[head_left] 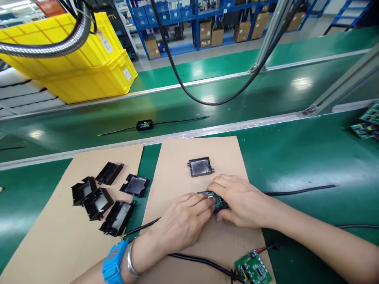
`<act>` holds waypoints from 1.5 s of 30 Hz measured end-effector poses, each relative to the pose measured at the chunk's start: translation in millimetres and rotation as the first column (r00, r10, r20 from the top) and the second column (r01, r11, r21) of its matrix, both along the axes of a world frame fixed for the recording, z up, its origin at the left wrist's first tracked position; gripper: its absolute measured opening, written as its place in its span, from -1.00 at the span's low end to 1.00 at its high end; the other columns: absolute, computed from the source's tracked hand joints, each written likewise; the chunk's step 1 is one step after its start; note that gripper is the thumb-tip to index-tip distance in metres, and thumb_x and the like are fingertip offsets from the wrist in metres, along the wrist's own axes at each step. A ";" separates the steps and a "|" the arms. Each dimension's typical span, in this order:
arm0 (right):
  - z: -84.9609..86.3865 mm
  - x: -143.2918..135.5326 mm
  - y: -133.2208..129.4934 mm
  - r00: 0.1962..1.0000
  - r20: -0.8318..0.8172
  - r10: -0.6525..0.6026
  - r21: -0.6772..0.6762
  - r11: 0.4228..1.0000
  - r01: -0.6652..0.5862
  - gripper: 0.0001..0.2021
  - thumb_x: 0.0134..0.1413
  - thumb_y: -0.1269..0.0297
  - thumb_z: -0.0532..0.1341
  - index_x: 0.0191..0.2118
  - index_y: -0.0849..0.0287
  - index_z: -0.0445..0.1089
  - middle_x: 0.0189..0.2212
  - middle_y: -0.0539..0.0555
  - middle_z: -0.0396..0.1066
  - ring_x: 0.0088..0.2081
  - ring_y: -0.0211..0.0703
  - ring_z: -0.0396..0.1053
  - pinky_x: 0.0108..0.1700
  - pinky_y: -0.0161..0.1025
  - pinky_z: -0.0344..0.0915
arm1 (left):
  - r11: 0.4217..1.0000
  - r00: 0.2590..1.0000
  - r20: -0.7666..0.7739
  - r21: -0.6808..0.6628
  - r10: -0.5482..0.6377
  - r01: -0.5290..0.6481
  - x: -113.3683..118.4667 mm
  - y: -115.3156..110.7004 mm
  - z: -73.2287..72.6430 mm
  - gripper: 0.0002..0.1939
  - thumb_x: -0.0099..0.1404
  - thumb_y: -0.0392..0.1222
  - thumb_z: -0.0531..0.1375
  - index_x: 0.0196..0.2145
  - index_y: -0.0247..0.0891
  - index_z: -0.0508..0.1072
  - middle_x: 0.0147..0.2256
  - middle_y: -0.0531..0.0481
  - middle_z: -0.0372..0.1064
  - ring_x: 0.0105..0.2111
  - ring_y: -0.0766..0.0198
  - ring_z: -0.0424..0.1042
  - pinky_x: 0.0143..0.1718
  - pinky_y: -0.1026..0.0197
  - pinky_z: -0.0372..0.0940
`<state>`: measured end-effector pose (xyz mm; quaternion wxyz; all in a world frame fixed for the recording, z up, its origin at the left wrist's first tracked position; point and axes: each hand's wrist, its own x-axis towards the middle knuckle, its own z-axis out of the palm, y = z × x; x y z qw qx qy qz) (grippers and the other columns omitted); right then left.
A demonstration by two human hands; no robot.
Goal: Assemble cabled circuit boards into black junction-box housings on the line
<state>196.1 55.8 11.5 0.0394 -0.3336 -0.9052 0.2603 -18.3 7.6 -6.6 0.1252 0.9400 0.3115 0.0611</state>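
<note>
My left hand [180, 221] and my right hand [241, 201] meet over a small green circuit board [215, 199] seated in a black housing on the right cardboard sheet [177, 173]. Both hands grip it, fingers pinching its edges. A black cable [299, 191] runs from it to the right, another [142, 228] to the left. Just beyond my hands lies an open black plastic cover [201, 167]. Several more black covers [100, 197] lie on the left cardboard sheet. A blue wristband and a metal bangle sit on my left wrist.
A second green board [253, 270] with wires lies at the near edge. On the conveyor belt [266, 98] rests a finished black unit [144, 125] with cables. Yellow crates [89, 59] stand at the back left, more boards [368, 122] far right, a black hose [207, 100] hangs overhead.
</note>
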 end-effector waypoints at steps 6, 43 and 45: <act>3.9 -2.9 3.1 1.000 0.003 -0.003 -0.031 1.000 0.003 -0.58 -0.08 0.30 0.40 -0.06 0.25 0.37 -0.13 0.17 0.36 -0.05 0.05 0.28 0.01 -0.03 0.25 | 1.000 0.998 0.054 -0.023 -0.009 0.010 -0.6 5.3 6.0 -0.77 0.41 -0.34 0.01 -0.08 -0.31 0.42 0.01 -0.09 0.41 0.05 0.17 0.36 0.08 0.11 0.30; -17.4 24.7 -8.8 0.976 0.134 0.172 0.468 0.857 -0.215 -0.82 0.03 0.60 0.05 -0.35 0.23 0.33 -0.43 0.10 0.31 -0.39 -0.06 0.20 -0.44 -0.17 0.05 | 0.998 0.994 -0.100 0.051 -0.036 0.041 10.4 -0.3 7.0 -0.67 0.20 -0.42 0.05 -0.08 -0.33 0.38 0.18 -0.11 0.25 -0.11 0.09 0.33 -0.12 0.05 0.34; -21.1 25.7 -8.4 0.981 0.121 0.151 0.471 0.861 -0.191 -0.82 0.06 0.59 0.05 -0.35 0.22 0.33 -0.42 0.09 0.31 -0.39 -0.06 0.20 -0.43 -0.16 0.06 | 0.999 0.993 -0.116 0.039 -0.023 0.028 13.1 0.3 9.4 -0.69 0.17 -0.42 0.06 -0.12 -0.32 0.39 0.17 -0.11 0.27 -0.15 0.10 0.34 -0.14 0.05 0.34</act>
